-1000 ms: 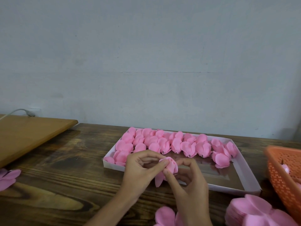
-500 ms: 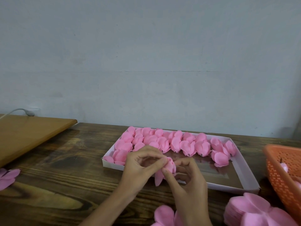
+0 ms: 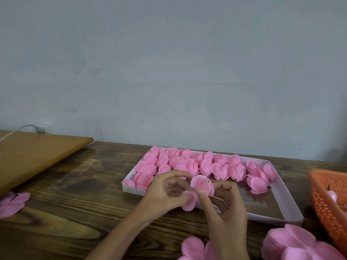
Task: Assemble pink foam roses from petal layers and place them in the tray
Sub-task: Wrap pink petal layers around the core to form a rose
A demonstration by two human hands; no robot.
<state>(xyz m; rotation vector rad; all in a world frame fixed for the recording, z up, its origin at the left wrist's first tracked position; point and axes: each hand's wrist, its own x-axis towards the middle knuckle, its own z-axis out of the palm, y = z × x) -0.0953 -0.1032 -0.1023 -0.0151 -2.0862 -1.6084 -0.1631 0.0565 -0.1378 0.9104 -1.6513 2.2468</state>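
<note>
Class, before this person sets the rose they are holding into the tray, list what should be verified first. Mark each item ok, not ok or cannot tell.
1. Grip: the left hand and right hand both pinch the rose: ok.
2. Room in the tray: bare floor shows in its near right part: ok.
3. Petals wrapped shut: one lower petal hangs loose: not ok.
4. Base of the rose fastened: hidden by the hands: cannot tell.
5. Supply: a stack of petal layers lies near the right hand: ok.
</note>
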